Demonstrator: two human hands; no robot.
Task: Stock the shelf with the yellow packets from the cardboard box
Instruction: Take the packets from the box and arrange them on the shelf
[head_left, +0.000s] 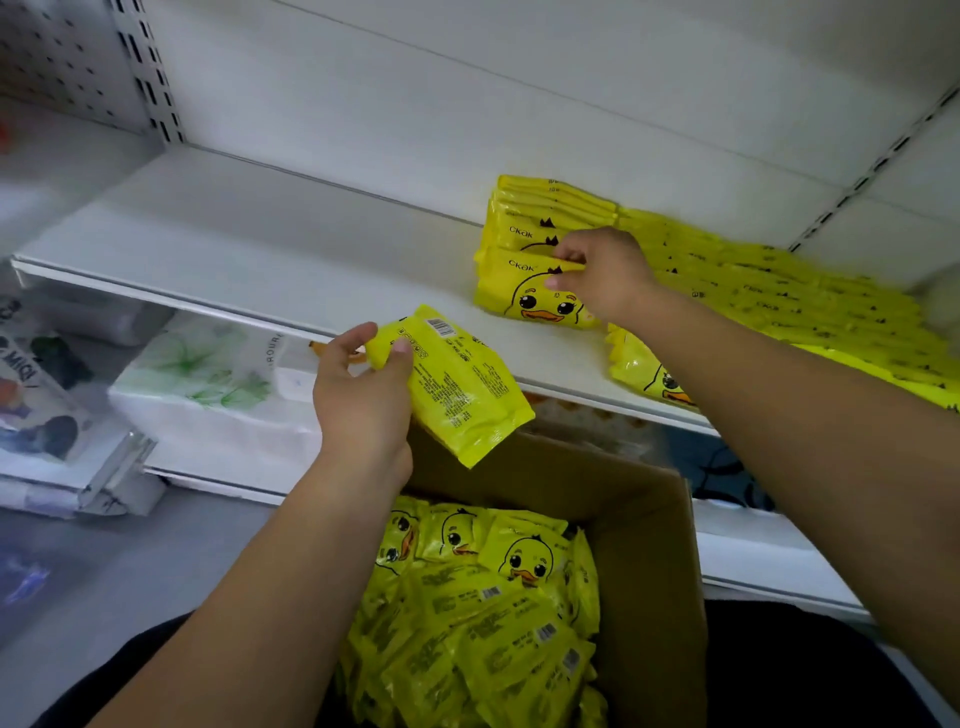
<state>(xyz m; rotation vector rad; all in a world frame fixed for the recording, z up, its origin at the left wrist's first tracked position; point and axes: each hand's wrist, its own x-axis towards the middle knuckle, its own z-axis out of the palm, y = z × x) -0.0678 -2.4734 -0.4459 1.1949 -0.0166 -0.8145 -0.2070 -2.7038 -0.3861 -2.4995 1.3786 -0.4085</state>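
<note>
Two hands at work: we see the left hand (363, 395) gripping a glossy, crinkled yellow packet (462, 384) mid-frame, above the brown cardboard box (649, 545). The right hand (602, 275) pinches the front packet (535, 296) of an upright row, right of centre on the smooth white shelf (260, 244). Bare shelf surface stretches left to its front lip.

Soft, even light from above; edges bend and blur, left side smeared, centre sharp.

One cardboard box (649, 545) sat near, and the loose packets (467, 623) inside were too many to count. One held packet (467, 395) mid-air. The shelf stack (524, 244) showed at least five; blurred rows (779, 301) to its right were uncountable. One tissue pack (208, 374) at left. Two hands: left hand (363, 395), right hand (602, 275).
</note>
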